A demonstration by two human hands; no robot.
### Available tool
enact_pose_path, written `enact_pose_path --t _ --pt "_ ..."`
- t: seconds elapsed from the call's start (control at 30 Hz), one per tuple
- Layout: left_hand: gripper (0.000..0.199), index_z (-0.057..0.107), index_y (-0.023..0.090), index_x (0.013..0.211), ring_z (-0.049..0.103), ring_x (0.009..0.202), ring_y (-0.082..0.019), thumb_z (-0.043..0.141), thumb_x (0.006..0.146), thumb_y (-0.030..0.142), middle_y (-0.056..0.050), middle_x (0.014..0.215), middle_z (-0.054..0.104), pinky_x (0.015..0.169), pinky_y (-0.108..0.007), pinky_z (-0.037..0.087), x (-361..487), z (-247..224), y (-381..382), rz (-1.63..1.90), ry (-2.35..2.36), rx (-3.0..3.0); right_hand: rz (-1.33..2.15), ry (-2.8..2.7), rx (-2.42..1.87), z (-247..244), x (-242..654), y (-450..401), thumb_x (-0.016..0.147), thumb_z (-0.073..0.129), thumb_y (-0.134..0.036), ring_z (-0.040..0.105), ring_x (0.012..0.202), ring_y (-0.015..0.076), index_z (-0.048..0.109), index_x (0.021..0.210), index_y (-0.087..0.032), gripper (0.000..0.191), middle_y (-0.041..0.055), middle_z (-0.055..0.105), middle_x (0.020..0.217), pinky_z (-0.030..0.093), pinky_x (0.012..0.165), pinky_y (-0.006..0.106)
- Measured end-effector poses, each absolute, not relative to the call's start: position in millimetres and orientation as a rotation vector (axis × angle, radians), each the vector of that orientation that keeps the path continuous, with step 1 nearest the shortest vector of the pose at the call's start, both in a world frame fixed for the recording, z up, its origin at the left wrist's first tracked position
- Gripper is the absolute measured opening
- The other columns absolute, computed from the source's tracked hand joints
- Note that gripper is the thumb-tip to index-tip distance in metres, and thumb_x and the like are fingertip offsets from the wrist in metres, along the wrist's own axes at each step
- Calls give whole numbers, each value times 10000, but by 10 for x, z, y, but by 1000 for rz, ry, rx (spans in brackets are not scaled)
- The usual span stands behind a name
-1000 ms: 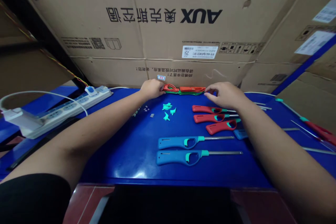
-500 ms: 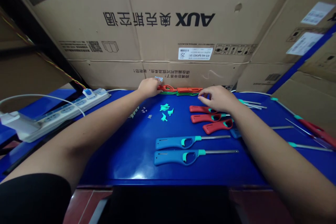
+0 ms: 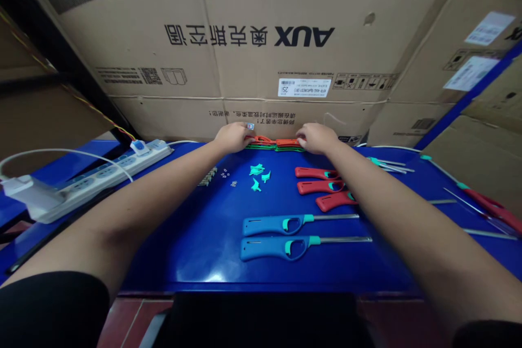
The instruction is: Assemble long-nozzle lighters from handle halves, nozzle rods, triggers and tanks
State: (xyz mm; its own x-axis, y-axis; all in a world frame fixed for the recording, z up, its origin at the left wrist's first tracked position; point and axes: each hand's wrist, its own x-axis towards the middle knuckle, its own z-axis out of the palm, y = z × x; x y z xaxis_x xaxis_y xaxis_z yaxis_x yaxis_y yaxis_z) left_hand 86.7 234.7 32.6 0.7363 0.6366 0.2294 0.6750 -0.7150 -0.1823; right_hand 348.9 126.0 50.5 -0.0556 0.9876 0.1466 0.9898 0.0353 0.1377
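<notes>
Against the cardboard at the table's back lie stacked orange casings (image 3: 287,142) over green casings (image 3: 267,147). My left hand (image 3: 234,137) is closed at the stack's left end, a small label showing by its fingers. At the right end, my right hand (image 3: 317,137) has its fingers closed on the orange casings. Loose turquoise triggers (image 3: 256,185) lie in front of the stack. Two blue lighters (image 3: 267,247) with metal tubes rest nearer the front edge. Red lighters (image 3: 312,187) lie partly under my right forearm.
A white power strip (image 3: 106,174) with plugs and a cable is at the left. Small pale parts (image 3: 207,176) sit near my left forearm. More lighters and metal rods (image 3: 489,234) are at the right. A large carton (image 3: 244,76) stands behind the table.
My right hand has moved left, from beside the stack onto its right end, and its fingers have closed there. My left hand has stayed at the left end.
</notes>
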Motion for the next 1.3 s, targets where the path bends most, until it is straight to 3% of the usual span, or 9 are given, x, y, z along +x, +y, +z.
enact_pose_path --t 0.27,0.43,0.53,0.7,0.77,0.9,1.03,1.3 --pt "377 640 292 1268 608 1097 -236 542 931 427 -60 1247 623 788 -284 458 818 308 2393 -220 -1057 -2712 -220 -2227 -2221 578 4007 932 906 474 -350 658 1043 251 737 1166 -216 393 84 730 1190 493 854 331" --pt "397 673 193 1182 628 1015 -233 495 952 463 -96 1104 665 822 -303 475 990 318 2131 -375 -974 -2781 48 -2353 -2168 600 4164 368 880 505 -369 690 926 227 767 1051 -241 337 56 767 1074 503 801 311" --pt "344 718 195 1071 644 939 -210 516 944 443 -77 1008 697 839 -308 480 1309 343 1696 -366 -710 -3008 255 -2384 -2179 569 4173 154 849 542 -341 695 855 212 766 1010 -248 291 47 771 1000 513 737 294" --pt "412 662 177 1229 640 1078 -263 578 899 410 -129 1196 689 891 -345 490 1814 343 1174 -274 -787 -3141 121 -2433 -1954 417 4076 180 859 554 -386 670 1023 254 712 1182 -174 418 136 701 1204 514 892 358" --pt "411 669 183 1234 646 1090 -253 607 880 384 -119 1233 688 880 -321 494 1913 327 1167 -201 -833 -3152 154 -2458 -1903 357 4040 228 848 570 -358 671 1029 248 698 1211 -186 421 127 700 1207 514 896 351" --pt "360 758 214 1067 689 891 -195 731 756 393 -47 1021 764 716 -247 489 1981 284 1285 -46 -728 -3207 203 -2461 -1918 301 4037 264 816 598 -282 681 1002 234 704 1212 -179 422 113 715 1167 511 872 313" --pt "299 784 199 979 668 761 -179 704 743 365 -38 863 763 618 -252 441 1952 281 1336 -100 -721 -3195 225 -2448 -1903 316 4093 224 817 591 -273 672 1032 238 691 1234 -172 440 119 705 1198 507 904 323" --pt "306 778 192 972 636 740 -170 664 783 403 -30 823 735 662 -269 429 1350 553 1259 -366 -775 -3167 28 -2409 -1778 490 3973 107 864 588 -403 653 1089 266 643 1308 -175 502 128 675 1267 500 921 369"
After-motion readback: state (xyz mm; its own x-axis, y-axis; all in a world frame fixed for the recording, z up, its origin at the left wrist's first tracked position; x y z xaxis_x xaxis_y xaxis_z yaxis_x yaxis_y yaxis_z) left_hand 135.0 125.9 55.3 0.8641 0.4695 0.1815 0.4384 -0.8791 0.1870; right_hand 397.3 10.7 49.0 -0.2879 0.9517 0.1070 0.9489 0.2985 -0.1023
